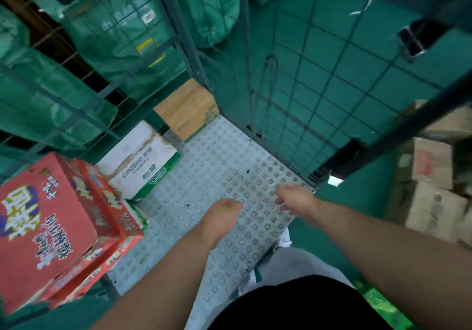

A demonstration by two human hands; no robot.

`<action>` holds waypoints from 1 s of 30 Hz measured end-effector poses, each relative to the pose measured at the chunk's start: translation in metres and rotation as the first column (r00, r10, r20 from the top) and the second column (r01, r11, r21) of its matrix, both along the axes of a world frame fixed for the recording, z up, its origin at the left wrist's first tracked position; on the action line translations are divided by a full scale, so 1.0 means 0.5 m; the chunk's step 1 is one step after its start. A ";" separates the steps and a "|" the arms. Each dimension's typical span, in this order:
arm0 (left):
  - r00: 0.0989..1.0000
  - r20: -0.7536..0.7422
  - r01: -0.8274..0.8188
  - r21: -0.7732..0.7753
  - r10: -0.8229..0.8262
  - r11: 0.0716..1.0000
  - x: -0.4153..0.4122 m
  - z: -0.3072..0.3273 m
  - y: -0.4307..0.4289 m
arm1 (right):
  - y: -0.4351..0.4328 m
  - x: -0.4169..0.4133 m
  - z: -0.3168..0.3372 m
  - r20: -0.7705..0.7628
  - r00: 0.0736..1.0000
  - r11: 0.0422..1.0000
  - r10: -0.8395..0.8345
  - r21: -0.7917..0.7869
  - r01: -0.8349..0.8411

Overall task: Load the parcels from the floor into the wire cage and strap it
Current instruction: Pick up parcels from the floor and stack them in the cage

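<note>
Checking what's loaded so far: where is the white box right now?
In the head view the white box sits on the cage floor along its left side, between the brown box behind it and the red boxes in front.

Parcel depot, wire cage (319, 79), green mail sacks (120, 30), cartons (431, 166)

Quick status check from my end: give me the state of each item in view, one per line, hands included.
wire cage: front open, no strap visible
cage floor: right part bare
red carton: stacked on another at the cage's left
white carton: on cage floor, taped shut
brown carton: back corner, closed
parcels outside: piled right of the cage, not loaded
left hand: empty, fingers curled
right hand: empty, open
</note>
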State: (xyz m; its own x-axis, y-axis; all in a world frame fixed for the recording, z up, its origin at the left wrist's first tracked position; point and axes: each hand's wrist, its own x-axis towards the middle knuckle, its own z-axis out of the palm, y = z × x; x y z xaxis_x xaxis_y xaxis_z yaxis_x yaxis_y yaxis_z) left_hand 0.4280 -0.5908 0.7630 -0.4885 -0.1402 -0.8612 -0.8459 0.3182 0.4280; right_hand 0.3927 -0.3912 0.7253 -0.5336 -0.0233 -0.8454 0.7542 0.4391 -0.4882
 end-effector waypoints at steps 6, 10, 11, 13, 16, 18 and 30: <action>0.985 -0.049 0.166 0.024 -0.165 0.986 0.095 0.003 0.039 | 0.049 0.206 0.029 -0.019 0.998 0.992 -0.060 0.108 0.062; 0.924 -0.063 0.380 0.048 -0.376 0.924 0.172 0.001 0.135 | 0.087 0.351 0.076 -0.033 0.959 0.960 -0.280 0.010 0.281; 0.900 -0.081 0.433 0.060 -0.428 0.899 0.186 0.002 0.165 | 0.100 0.385 0.085 -0.034 0.953 0.954 -0.301 -0.007 0.301; 0.856 -0.110 0.513 0.068 -0.505 0.855 0.207 0.009 0.223 | 0.138 0.439 0.092 -0.075 0.955 0.956 -0.287 0.042 0.290; 0.762 -0.131 0.644 0.054 -0.634 0.763 0.227 0.029 0.335 | 0.230 0.511 0.105 -0.105 0.920 0.916 -0.379 0.102 0.389; 0.703 -0.136 0.707 0.037 -0.698 0.706 0.234 0.037 0.405 | 0.297 0.553 0.109 -0.106 0.879 0.875 -0.465 0.096 0.475; 0.271 -0.047 0.956 -0.100 -0.961 0.275 0.352 -0.021 0.947 | 0.774 0.808 0.028 -0.023 0.713 0.699 -0.701 0.173 0.694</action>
State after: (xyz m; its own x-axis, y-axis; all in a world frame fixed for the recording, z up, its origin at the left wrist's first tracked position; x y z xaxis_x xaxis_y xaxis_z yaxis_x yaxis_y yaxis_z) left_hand 0.6041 -0.1171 0.7527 -0.3603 0.4465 -0.8190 0.1214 0.8930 0.4334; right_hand 0.7968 -0.0040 0.7395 -0.3072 0.4757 -0.8242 0.8936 -0.1537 -0.4218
